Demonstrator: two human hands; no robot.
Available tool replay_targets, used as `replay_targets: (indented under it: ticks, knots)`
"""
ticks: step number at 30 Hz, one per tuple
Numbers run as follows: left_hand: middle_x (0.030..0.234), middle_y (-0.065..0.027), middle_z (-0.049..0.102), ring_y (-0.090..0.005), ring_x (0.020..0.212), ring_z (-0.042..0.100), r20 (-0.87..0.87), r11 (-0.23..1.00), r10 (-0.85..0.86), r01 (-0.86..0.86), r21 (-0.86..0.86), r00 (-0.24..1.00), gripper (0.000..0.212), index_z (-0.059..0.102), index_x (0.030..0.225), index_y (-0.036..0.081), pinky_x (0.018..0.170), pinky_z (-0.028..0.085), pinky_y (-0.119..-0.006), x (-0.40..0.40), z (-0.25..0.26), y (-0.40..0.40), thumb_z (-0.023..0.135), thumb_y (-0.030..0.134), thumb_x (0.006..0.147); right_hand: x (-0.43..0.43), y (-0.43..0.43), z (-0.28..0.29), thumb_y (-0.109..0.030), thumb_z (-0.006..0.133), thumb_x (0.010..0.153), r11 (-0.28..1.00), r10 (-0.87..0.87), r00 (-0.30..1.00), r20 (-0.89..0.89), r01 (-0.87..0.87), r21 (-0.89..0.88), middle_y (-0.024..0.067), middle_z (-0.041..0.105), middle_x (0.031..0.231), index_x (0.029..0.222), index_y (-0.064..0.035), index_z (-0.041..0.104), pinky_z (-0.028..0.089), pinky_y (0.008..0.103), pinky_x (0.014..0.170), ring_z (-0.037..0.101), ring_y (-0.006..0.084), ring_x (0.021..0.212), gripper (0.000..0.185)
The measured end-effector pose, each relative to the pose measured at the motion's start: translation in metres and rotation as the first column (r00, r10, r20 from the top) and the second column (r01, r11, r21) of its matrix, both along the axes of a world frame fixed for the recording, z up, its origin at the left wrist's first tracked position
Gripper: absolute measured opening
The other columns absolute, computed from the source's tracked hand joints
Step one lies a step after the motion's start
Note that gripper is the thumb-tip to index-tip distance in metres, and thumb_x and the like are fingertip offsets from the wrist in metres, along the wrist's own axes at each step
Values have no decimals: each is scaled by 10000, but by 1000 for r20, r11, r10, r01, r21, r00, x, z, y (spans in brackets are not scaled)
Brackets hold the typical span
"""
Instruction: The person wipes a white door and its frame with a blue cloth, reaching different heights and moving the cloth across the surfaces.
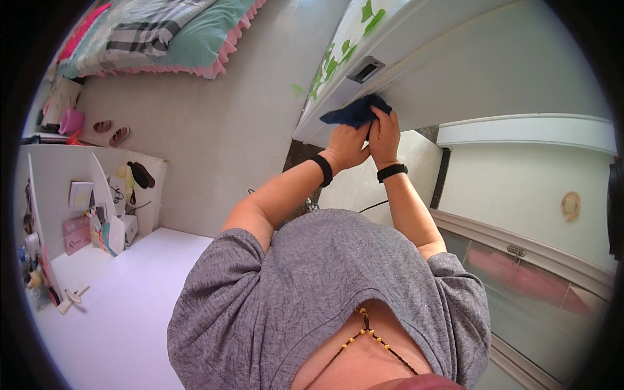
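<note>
A dark blue cloth [358, 111] lies against the white door frame [312, 117], just below its metal strike plate [366, 70]. My left hand [347, 146] grips the cloth from below, its fingertips hidden by the fabric. Close beside it, my right hand [384, 134] has its fingers on the cloth's right end. The two hands touch or nearly touch at the thumbs. Each wrist carries a black band. Green leaf decals [331, 66] run along the wall beside the frame.
A bed [195, 53] with a pink ruffle stands at the upper left. Slippers [119, 136] lie on the grey floor near a pink bin [71, 121]. To my left is a white tabletop [146, 292] with boxes on its shelf. A sliding glass window [516, 278] is at right.
</note>
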State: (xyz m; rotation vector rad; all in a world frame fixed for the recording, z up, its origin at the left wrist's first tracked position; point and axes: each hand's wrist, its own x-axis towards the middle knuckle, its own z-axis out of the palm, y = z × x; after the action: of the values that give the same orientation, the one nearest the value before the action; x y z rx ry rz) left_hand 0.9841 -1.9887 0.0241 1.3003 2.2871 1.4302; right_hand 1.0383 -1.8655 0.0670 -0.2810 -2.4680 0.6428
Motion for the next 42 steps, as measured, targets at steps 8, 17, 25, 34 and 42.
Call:
replay_targets:
  ticks: [8,17,25,34,42]
  knots:
    - [1304,-283,571,-487,1182,534,-62,916,194,-158,369,979,543,535,1337,4,1010,450,-515,5,12,5,663,159,832,10,-6,8,-21,590,900,993,-13,998,-65,5,-118,168,654,1021,1162,-59,713,534,406,799,645,357,913,292]
    - [1177,-219,646,-453,1079,588,138,892,322,-349,286,937,490,555,1298,44,887,495,-506,3,-14,37,675,173,841,-27,0,24,-23,606,889,997,64,998,-27,-63,48,160,646,980,1110,-69,731,537,414,749,637,366,853,258]
    - [1203,-249,591,-465,1095,554,164,842,371,-406,356,914,518,550,1301,47,971,453,-497,-3,-34,36,679,178,817,-32,7,-16,-24,613,869,997,-33,998,56,37,-70,152,694,967,1028,-42,724,542,420,786,660,344,881,195]
    - [1120,-252,591,-458,1057,558,370,907,360,-414,78,857,441,555,1224,32,912,475,-519,-4,-118,43,682,182,829,-32,13,-86,-40,659,851,996,-58,984,168,68,-54,127,678,900,989,-55,754,541,353,716,668,273,801,168]
    - [1062,-248,590,-442,1027,577,479,898,422,-427,-104,770,285,563,1020,-2,910,490,-522,-4,-173,45,653,174,814,-30,16,-153,-63,680,869,995,-27,953,302,56,-88,150,706,922,998,-44,757,548,377,745,680,295,805,151]
